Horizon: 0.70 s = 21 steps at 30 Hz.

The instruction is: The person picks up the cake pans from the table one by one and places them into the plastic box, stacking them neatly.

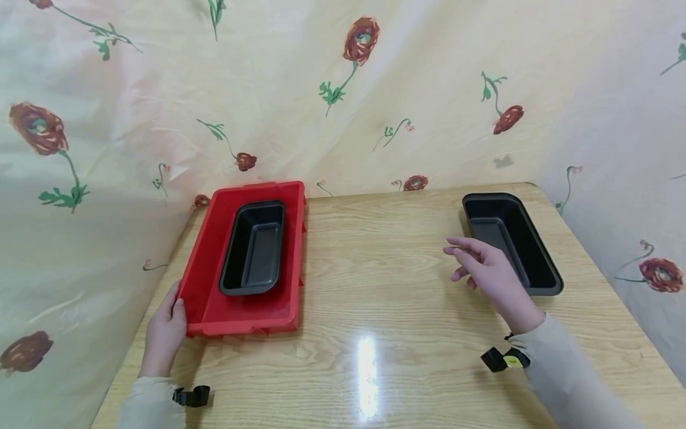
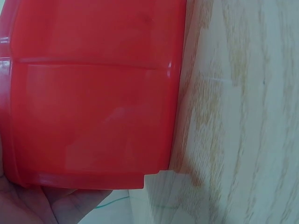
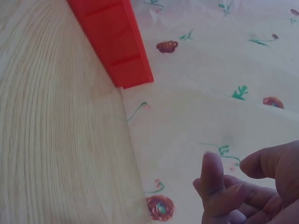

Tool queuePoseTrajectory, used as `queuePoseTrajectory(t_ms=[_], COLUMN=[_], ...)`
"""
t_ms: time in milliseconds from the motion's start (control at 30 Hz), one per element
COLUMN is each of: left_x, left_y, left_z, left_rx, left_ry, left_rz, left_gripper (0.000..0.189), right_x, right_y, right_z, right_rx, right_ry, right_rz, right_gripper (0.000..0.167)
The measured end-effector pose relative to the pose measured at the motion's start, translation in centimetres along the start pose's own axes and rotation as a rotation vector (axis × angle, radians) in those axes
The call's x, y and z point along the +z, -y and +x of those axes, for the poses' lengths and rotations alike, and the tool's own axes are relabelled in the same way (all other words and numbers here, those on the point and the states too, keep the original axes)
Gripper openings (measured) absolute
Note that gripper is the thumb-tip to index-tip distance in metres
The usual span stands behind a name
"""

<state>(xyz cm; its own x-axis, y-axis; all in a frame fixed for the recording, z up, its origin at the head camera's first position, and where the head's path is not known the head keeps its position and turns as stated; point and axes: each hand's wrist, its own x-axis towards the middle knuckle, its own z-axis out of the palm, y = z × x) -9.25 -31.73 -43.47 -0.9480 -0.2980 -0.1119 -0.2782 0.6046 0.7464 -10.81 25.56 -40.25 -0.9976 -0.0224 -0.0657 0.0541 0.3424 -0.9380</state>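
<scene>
On the left side of the table lies a red plastic tray (image 1: 206,301), with a black loaf pan (image 1: 262,253) inside it. My left hand (image 1: 165,330) grips the tray's rim at the near left corner, thumb on top. From the left wrist, the tray's red outer wall (image 2: 93,112) fills much of the view, and part of the hand (image 2: 28,205) shows at its lower edge. My right hand (image 1: 490,274) is above the table, in front of a second black loaf pan (image 1: 488,226), fingers loosely bent and holding nothing. It partly hides that pan's near left side.
The pale wood table (image 1: 375,268) meets a flower-patterned cloth (image 1: 300,89) at its back and sides. Each wrist wears a small black camera, the right one (image 1: 495,359) with a yellow label. Light glares on the table's front middle.
</scene>
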Motion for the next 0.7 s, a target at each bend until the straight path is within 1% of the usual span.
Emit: queuePoseTrajectory(t_ms=[267, 500, 600, 700], left_x=[-0.1, 0.0, 0.1, 0.1], left_y=[0.1, 0.0, -0.1, -0.1], left_z=[0.0, 0.1, 0.1, 0.2], left_rx=[-0.021, -0.037, -0.041, -0.042], left_ry=[0.001, 0.006, 0.007, 0.009], left_rz=[-0.007, -0.016, -0.019, -0.019], left_gripper=[0.052, 0.052, 0.052, 0.052], right_x=[-1.3, -2.4, -3.2, -4.1], right_y=[-1.2, -1.7, -1.8, -2.1], right_z=[-0.7, -1.3, -1.6, -2.0], right_rx=[-0.015, -0.038, -0.036, -0.035], right_ry=[-0.048, -0.077, -0.078, -0.092], right_rz=[-0.036, -0.026, -0.029, -0.023], right_gripper=[0.046, 0.043, 0.043, 0.039])
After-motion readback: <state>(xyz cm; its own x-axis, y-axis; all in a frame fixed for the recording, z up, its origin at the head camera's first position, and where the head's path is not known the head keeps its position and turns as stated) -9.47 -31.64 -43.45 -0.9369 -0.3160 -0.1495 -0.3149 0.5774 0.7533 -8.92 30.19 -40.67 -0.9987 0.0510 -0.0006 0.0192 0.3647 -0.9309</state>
